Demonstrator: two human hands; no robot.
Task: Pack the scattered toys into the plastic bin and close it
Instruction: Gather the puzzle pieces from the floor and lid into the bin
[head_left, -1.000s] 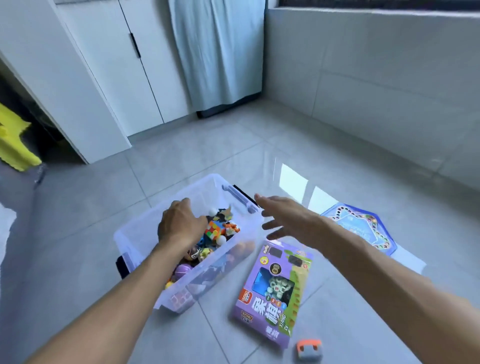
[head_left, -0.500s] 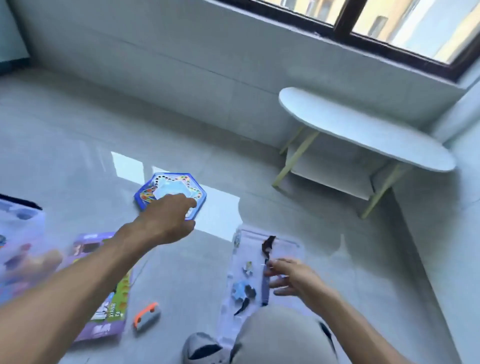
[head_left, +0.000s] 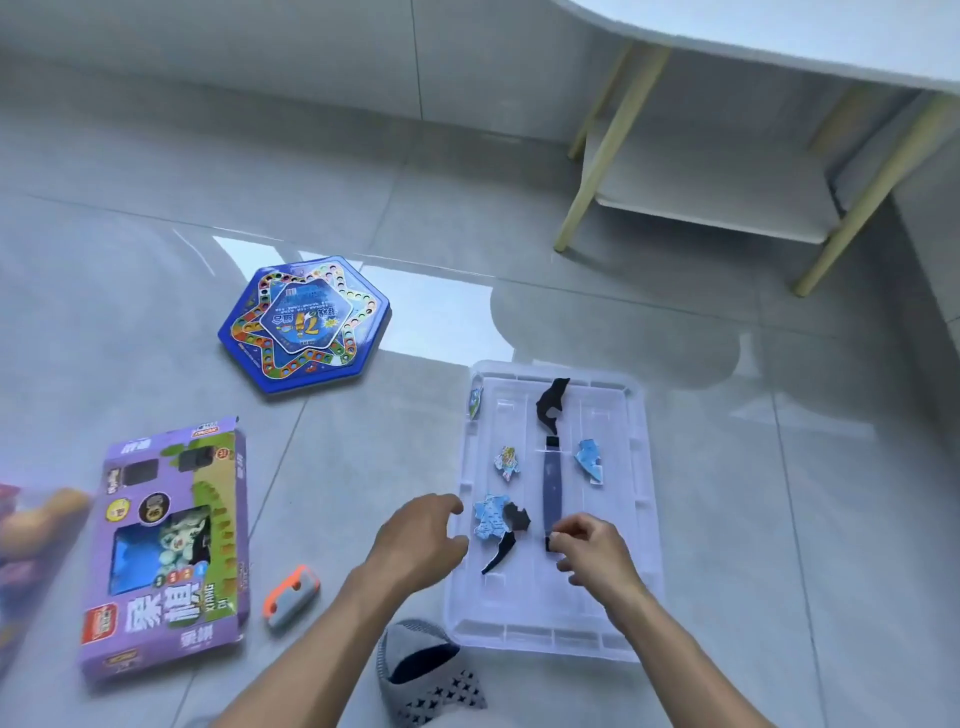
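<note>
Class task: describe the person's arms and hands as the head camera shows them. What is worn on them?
Both forearms are bare up to the frame edge: no sleeves show. The left hand and right hand wear no gloves, and no watch, bracelet or ring is visible on either wrist or fingers.

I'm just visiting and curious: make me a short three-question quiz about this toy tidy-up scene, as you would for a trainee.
1. True or false: the clear lid has puzzle pieces lying on it.
2. What shape is the blue game board: A round, B hexagonal, C square?
3. The small orange and grey toy lies between the lid and which box?

Key: 1 true; 2 B; 3 the purple box.
</note>
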